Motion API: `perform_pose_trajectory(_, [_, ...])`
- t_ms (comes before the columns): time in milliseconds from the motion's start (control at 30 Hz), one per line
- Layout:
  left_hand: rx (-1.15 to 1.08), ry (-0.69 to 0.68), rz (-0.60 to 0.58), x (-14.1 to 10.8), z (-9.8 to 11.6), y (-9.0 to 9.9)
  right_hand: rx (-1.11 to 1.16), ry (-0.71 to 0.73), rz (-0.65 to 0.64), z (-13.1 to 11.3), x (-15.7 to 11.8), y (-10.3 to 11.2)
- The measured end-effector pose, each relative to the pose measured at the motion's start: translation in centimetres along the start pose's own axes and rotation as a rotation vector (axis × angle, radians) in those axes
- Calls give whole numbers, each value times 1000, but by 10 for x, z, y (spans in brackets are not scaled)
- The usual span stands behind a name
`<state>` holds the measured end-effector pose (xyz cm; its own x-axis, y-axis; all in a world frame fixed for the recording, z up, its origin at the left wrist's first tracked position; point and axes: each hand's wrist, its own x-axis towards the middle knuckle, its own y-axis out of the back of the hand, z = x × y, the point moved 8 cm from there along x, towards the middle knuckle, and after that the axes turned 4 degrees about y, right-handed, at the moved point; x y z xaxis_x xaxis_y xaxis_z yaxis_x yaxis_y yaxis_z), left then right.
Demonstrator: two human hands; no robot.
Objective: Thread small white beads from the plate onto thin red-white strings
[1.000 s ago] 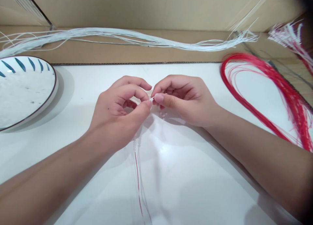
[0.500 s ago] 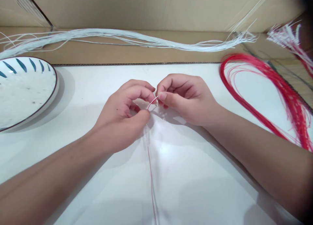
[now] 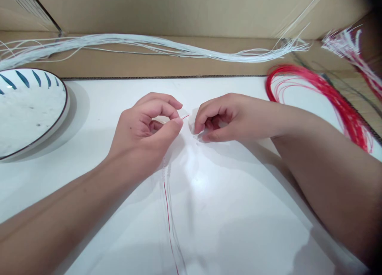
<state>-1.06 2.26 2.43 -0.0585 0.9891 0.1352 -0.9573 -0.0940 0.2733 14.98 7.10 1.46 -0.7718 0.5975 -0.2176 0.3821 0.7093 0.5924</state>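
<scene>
My left hand (image 3: 149, 127) is closed in a pinch on a thin red-and-white cord (image 3: 168, 211). A short end of it sticks out past the thumb and forefinger, pointing right. The rest runs down from below the hand toward the near edge of the view, and its upper stretch looks pale and beaded. My right hand (image 3: 219, 117) rests low at the tabletop, thumb and forefinger nearly together beside tiny clear bits (image 3: 197, 138). Whatever is between those fingertips is too small to name.
To the left stands a white plate (image 3: 32, 125) with blue leaf marks and small clear pieces. A bundle of white strands (image 3: 134, 40) lies along the cardboard (image 3: 167, 68) at the back. Looped red strands (image 3: 331, 94) lie behind my right forearm; red-and-white strands (image 3: 355, 52) are at far right.
My right hand has let go of the cord's end and moved slightly right and down to the tabletop. My left hand has shifted a little left, still pinching the cord.
</scene>
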Motion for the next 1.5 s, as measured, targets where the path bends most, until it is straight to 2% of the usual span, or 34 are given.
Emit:
perform_pose_trajectory(133, [-3, -1, -5, 0, 0, 0, -88, -35, 16, 2, 0, 2])
perform_pose_trajectory(333, [-18, 7, -9, 0, 0, 0, -92, 34, 38, -4, 1, -4])
perform_pose_trajectory(533, [-38, -11, 12, -1, 4, 2, 60, 22, 165, 1, 2, 0])
perform_pose_trajectory(700, [-18, -26, 8, 0, 4, 1, 43, 26, 110, 4, 2, -1])
perform_pose_trajectory(867, [-25, -61, 9, 0, 4, 1, -4, 22, 145, 2, 3, 2])
perform_pose_trajectory(1100, [-13, -61, 5, -1, 5, 1, -146, 126, 218, -6, 4, 5])
perform_pose_trajectory(1267, [-32, -52, 0, -1, 4, 0, -195, 189, 202, -15, 4, 0])
perform_pose_trajectory(1333, [-27, -54, 5, -1, 4, 0, -87, 220, 220, -19, 4, -3])
perform_pose_trajectory(1367, [-27, -59, 7, -1, 5, 1, 38, 227, 236, -20, 5, -5])
perform_pose_trajectory(1500, [-90, -95, -8, -2, 8, 1, 706, 205, 315, -13, 9, -12])
